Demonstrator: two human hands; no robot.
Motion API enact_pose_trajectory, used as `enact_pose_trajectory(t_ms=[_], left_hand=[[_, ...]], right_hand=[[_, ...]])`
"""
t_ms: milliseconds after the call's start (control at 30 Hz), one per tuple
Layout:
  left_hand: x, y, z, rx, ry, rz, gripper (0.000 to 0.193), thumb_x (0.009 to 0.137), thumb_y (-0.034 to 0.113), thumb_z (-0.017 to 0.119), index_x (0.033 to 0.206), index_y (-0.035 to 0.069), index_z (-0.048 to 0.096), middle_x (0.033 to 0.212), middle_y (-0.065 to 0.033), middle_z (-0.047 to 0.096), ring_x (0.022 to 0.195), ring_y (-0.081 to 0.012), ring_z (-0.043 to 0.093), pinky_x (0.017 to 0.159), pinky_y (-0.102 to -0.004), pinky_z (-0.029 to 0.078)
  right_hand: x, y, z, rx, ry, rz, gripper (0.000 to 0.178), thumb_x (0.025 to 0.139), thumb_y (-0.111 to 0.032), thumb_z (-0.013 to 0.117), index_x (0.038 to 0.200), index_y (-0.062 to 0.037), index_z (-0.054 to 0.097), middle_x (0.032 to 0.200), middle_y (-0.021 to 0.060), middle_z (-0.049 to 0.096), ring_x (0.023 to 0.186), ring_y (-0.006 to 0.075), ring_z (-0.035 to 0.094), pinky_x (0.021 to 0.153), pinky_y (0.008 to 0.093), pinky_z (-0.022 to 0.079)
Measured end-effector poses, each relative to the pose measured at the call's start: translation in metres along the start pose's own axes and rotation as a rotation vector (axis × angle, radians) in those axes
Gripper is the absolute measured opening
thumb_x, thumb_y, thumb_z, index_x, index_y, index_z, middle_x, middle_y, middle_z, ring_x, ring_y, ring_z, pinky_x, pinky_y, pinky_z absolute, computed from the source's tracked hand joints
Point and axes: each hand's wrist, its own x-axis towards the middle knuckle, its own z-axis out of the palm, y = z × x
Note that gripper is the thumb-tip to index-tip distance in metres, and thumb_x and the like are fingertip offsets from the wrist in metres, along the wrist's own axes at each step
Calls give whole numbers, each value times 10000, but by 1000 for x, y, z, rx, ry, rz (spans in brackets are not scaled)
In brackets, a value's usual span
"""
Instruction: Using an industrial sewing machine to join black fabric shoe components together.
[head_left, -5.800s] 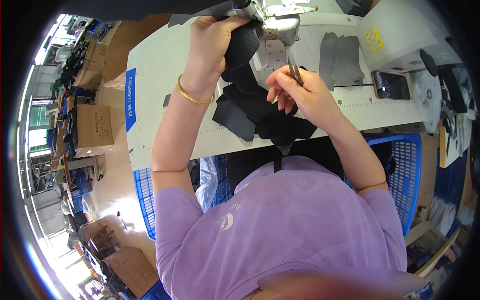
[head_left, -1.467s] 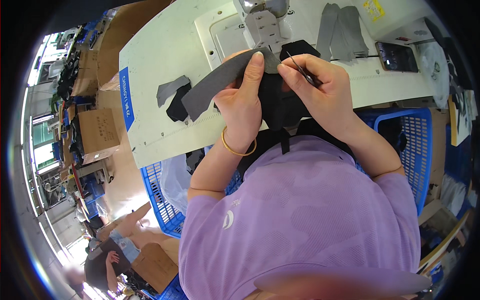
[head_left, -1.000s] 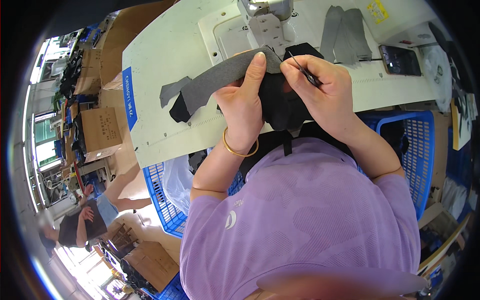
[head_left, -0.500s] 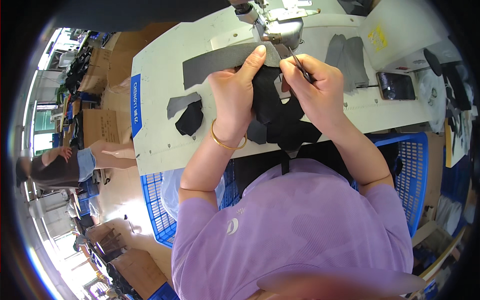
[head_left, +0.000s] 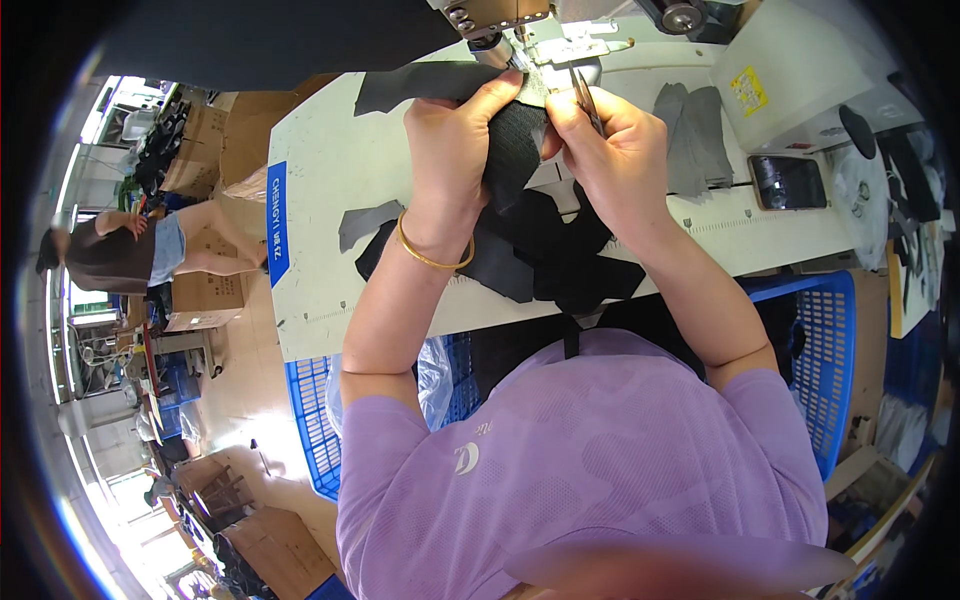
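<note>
Head view: the white table (head_left: 305,130) spreads beneath the sewing machine (head_left: 490,18), and close to the machine's working end the dark fabric (head_left: 512,155) is held up, one flap drooping between the hands, a strip jutting leftward; whether the two are joined I cannot tell. It should be light and soft, limp in the flap, a little stiffer along the strip, matte so hardly slippery, and not fragile; best pinched flat at the edge, near its pale end (head_left: 533,90). The left hand (head_left: 450,140) pinches it there; the right hand (head_left: 615,150) grasps a slim dark tool (head_left: 588,100), fingertips beside that end.
</note>
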Motion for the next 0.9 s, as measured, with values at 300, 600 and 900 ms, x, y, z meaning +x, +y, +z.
enact_pose_trajectory(t_ms=[300, 600, 900], left_hand=[[3, -3, -3, 32, -20, 18, 90, 822, 6, 709, 863, -70, 682, 777, -90, 682, 617, -120, 626, 541, -242, 485], [13, 3, -19, 92, -146, -105, 133, 843, 33, 696, 935, -63, 693, 821, -93, 690, 666, -122, 637, 583, -241, 505], [14, 13, -27, 125, -270, -204, 179, 823, 61, 739, 942, -64, 690, 861, -97, 700, 706, -115, 646, 625, -238, 523]], right_hand=[[0, -3, 0, -6, -4, 31, 285, 885, -194, 592, 663, -18, 625, 515, -14, 560, 474, 23, 444, 456, 233, 341], [3, -9, 0, -184, -39, -42, 298, 861, -211, 562, 628, -28, 595, 507, 23, 563, 451, 68, 477, 462, 259, 370], [-4, -3, -9, 262, -94, 141, 287, 924, -212, 576, 761, 3, 672, 603, 30, 631, 458, 6, 432, 409, 196, 312]])
